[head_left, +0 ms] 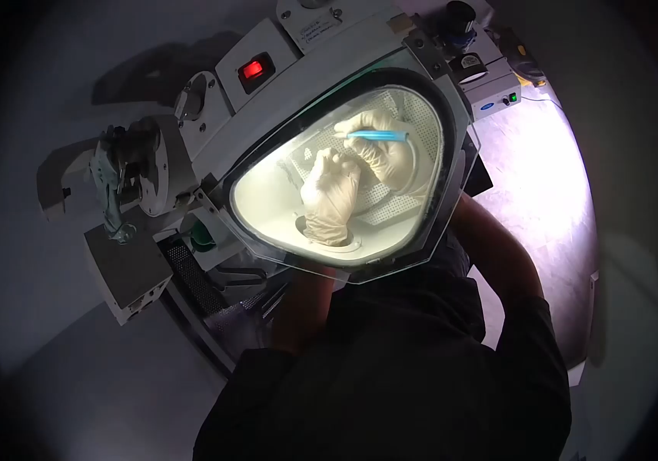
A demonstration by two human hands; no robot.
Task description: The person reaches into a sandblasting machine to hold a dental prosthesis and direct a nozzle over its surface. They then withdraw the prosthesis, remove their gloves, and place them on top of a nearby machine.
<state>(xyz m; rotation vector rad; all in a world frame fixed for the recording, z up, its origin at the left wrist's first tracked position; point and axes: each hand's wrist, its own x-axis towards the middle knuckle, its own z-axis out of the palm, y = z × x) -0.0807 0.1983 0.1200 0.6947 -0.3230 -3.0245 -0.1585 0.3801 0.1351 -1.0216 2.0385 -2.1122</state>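
Observation:
Both of my hands are inside a lit blasting cabinet (256, 165), seen through its clear window, in pale gloves. My right hand (384, 157) grips a blue pen-shaped blasting handpiece (379, 135), its tip pointing left. A pale hose (413, 165) curves down from the handpiece's rear end. Lower left of it, my left hand (330, 192) comes up through a round arm opening (353, 247), fingers curled together near the handpiece's tip. Whatever those fingers may hold is too small or hidden to make out. Beneath the hands lies a perforated floor (398, 207).
A red lit switch (253, 70) glows on the cabinet's top left. To the left stand a grey box (127, 269) and a greenish glove-like item (108, 184) on a mount. A control unit (496, 96) with a green light sits at right, on a bright worktop (540, 184).

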